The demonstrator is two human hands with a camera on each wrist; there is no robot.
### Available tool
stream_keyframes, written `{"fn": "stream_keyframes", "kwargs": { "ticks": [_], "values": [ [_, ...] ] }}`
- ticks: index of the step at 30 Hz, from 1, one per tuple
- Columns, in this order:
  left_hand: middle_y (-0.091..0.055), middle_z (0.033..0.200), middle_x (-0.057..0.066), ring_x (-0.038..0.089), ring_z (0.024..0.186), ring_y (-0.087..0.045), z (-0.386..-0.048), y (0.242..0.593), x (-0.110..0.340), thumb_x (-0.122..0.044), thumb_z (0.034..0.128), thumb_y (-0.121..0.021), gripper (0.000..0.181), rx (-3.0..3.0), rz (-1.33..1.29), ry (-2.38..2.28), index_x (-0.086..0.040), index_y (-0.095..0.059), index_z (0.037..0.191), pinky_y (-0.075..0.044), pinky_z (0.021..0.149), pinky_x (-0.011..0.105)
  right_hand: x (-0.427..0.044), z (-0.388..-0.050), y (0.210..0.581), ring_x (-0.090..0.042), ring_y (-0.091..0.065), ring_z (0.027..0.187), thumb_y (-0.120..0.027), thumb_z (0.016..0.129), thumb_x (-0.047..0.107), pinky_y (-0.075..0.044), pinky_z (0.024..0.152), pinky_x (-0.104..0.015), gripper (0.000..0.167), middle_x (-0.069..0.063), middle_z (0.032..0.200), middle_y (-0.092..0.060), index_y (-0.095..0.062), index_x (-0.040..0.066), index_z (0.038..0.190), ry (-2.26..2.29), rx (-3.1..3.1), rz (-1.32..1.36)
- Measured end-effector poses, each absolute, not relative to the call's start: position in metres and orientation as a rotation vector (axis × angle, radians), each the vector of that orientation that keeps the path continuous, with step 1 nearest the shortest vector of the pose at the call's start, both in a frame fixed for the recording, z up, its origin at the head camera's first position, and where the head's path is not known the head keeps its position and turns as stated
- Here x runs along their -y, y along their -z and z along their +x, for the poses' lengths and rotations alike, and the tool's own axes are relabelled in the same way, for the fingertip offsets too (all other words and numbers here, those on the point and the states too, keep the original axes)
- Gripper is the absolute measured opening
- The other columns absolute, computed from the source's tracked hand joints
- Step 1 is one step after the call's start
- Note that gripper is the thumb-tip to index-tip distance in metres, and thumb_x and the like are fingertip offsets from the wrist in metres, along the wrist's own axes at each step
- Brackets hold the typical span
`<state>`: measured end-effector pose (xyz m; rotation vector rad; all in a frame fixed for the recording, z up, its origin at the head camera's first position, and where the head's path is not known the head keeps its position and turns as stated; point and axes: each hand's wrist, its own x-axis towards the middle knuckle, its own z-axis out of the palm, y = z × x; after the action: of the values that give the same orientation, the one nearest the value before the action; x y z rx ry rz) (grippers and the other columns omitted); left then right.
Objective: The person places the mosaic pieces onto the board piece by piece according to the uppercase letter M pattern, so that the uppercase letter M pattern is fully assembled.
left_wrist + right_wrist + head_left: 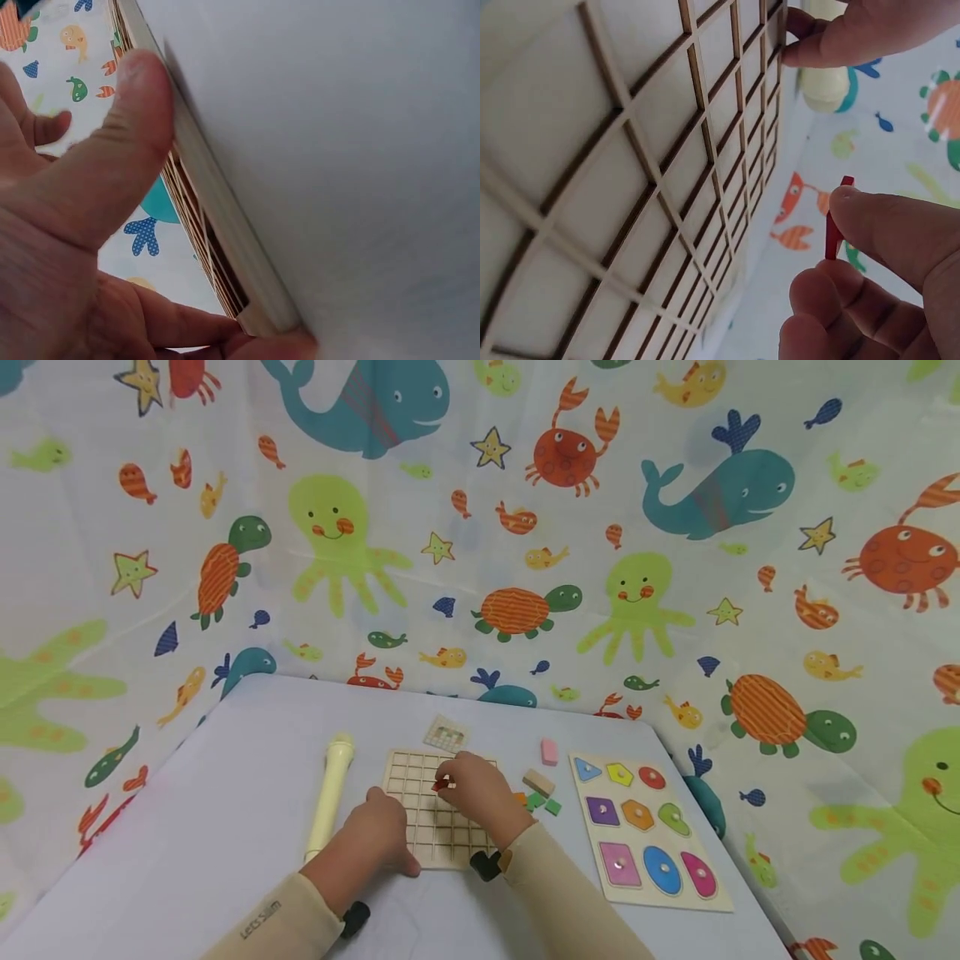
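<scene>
A wooden grid board (420, 814) lies on the white table. My left hand (375, 831) grips its left and near edges; in the left wrist view the thumb (142, 97) presses along the board's side (225, 217). Above the board, my right hand (480, 793) pinches a small red piece (441, 784) between thumb and fingers. The right wrist view shows the red piece (836, 225) held clear of the grid (652, 187), with the thumb on one side and a fingertip at its lower end.
Left of the board lies a pale yellow stick (328, 793). A small patterned card (446, 734) is behind it. To the right are a pink block (549, 752), a wooden block (538, 782), green pieces (552, 807) and a shape puzzle board (611, 827).
</scene>
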<state>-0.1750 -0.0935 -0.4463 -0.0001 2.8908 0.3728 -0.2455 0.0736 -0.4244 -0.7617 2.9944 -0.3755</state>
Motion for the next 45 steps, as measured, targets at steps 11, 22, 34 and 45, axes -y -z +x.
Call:
{"fn": "stream_keyframes", "kwargs": {
  "ticks": [11,22,34,45],
  "values": [
    [-0.052,0.105,0.022,0.027,0.073,-0.059,-0.172,0.446,0.088,-0.054,0.0548,-0.104,0.068,-2.924,0.040,-0.298,-0.001,-0.070,0.081,-0.060,0.073,0.041,-0.040,-0.271,0.436,-0.010,-0.062,0.089,-0.083,0.095,0.027,-0.056,0.082,-0.030,0.015,0.007,0.100,-0.072,-0.081,0.025,0.109,0.272,-2.903,-0.746],
    [-0.053,0.097,0.019,0.027,0.075,-0.059,-0.168,0.441,0.087,-0.054,0.0548,-0.104,0.073,-2.972,0.075,-0.269,0.003,-0.070,0.083,-0.061,0.074,0.042,-0.025,-0.279,0.433,-0.009,-0.063,0.090,-0.083,0.094,0.026,-0.055,0.085,-0.031,0.013,0.009,0.099,-0.076,-0.081,0.023,0.107,0.293,-2.855,-0.747],
    [-0.055,0.101,0.020,0.024,0.074,-0.059,-0.168,0.442,0.089,-0.055,0.0557,-0.103,0.076,-2.965,0.035,-0.260,0.006,-0.071,0.087,-0.061,0.073,0.041,-0.022,-0.279,0.436,-0.009,-0.063,0.086,-0.085,0.093,0.024,-0.056,0.084,-0.029,0.007,0.009,0.094,-0.077,-0.082,0.023,0.099,0.336,-2.883,-0.822],
    [-0.055,0.104,0.020,0.024,0.078,-0.058,-0.170,0.444,0.090,-0.055,0.0550,-0.104,0.077,-2.954,0.023,-0.260,0.006,-0.070,0.087,-0.061,0.074,0.041,-0.018,-0.284,0.444,-0.009,-0.060,0.086,-0.084,0.093,0.027,-0.055,0.083,-0.030,0.006,0.010,0.093,-0.073,-0.081,0.024,0.098,0.329,-2.864,-0.800]
  ]
}}
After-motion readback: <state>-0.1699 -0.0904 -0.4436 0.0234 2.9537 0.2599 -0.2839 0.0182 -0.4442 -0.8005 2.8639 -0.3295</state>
